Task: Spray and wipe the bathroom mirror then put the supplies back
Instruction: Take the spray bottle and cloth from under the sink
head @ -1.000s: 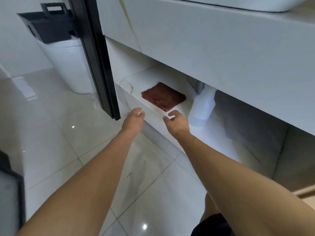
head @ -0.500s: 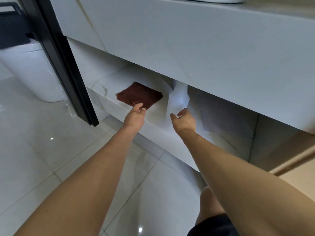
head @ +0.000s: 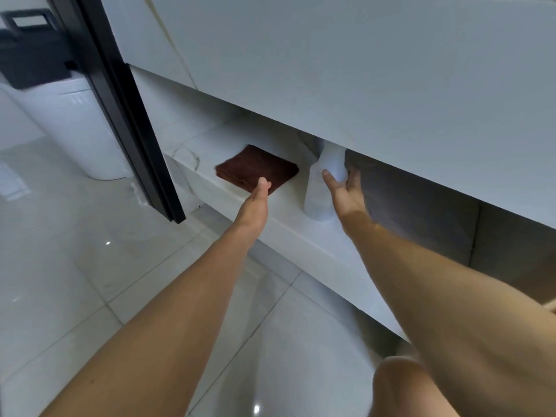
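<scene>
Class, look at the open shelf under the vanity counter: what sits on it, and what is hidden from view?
On the shelf lie a folded brown cloth and a white spray bottle. The counter front covers the bottle's top, so its nozzle cannot be seen.

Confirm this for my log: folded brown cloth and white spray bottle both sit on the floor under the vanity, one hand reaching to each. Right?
Not quite. The head view shows the folded brown cloth and white spray bottle on the open shelf under the vanity, not the floor. The left hand and right hand do reach to them.
</scene>
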Demonstrator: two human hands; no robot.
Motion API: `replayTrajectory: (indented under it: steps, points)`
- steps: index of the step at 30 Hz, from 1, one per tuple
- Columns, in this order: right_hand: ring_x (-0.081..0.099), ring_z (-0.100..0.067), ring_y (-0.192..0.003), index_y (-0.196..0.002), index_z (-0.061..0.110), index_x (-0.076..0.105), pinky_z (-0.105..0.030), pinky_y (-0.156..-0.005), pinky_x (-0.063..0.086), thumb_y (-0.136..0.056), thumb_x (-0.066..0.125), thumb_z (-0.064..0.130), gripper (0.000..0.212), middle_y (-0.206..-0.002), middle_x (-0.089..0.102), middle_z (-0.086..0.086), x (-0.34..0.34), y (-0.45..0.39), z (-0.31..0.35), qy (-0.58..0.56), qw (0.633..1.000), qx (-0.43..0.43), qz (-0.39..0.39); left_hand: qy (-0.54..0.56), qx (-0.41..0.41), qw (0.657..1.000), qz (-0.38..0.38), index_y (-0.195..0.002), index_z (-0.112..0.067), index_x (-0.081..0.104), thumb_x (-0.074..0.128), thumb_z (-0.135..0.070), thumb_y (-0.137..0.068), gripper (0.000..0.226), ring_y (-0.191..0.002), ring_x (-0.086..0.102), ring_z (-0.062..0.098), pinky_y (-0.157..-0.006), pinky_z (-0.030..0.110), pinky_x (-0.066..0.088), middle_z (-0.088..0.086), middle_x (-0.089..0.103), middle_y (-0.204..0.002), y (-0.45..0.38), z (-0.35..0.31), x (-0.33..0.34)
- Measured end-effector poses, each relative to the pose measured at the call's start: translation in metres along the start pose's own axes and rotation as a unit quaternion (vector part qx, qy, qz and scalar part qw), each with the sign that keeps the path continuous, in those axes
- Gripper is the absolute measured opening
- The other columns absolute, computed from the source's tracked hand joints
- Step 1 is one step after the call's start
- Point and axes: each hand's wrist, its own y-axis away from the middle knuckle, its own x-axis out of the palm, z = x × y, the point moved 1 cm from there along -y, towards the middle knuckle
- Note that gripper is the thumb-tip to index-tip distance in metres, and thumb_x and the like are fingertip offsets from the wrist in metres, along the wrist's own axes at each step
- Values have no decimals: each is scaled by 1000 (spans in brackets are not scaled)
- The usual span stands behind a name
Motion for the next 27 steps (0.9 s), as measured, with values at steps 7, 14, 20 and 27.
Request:
replayTrajectory:
  steps: [7, 14, 20, 27]
  points:
    - [48, -27, -134, -148, 29, 39, -43, -113, 40, -69, 83, 55, 94, -145, 51, -1, 8, -18, -5, 43, 999, -19, -16, 23, -6, 1000, 0, -150, -34, 42, 17, -65, -101, 63, -147, 33, 24, -122, 52, 23, -1, 37, -160, 2, 8, -3]
    - [55, -25, -125, -144, 29, 46, -35, -98, 50, -72, 82, 51, 84, -138, 56, 0, 6, -11, -1, 63, 997, -38, -12, 53, -23, 998, 4, -151, -33, 40, 14, -60, -104, 61, -146, 36, 23, -123, 50, 21, -1, 36, -160, 10, 7, -3]
    - [58, -30, -121, -138, 33, 50, -47, -104, 49, -58, 70, 70, 90, -131, 60, -6, 7, -11, 16, 94, 995, -36, 7, 56, -11, 998, 26, -152, -34, 39, 12, -61, -103, 61, -146, 36, 22, -123, 52, 21, -2, 35, -161, 16, -7, 7]
    - [55, -27, -124, -140, 30, 50, -48, -101, 51, -80, 75, 52, 68, -136, 57, 0, 11, -7, 19, 13, 1000, 12, -9, 57, -21, 998, 22, -151, -34, 39, 13, -62, -103, 61, -146, 35, 22, -123, 51, 20, -2, 34, -161, 16, 0, -6]
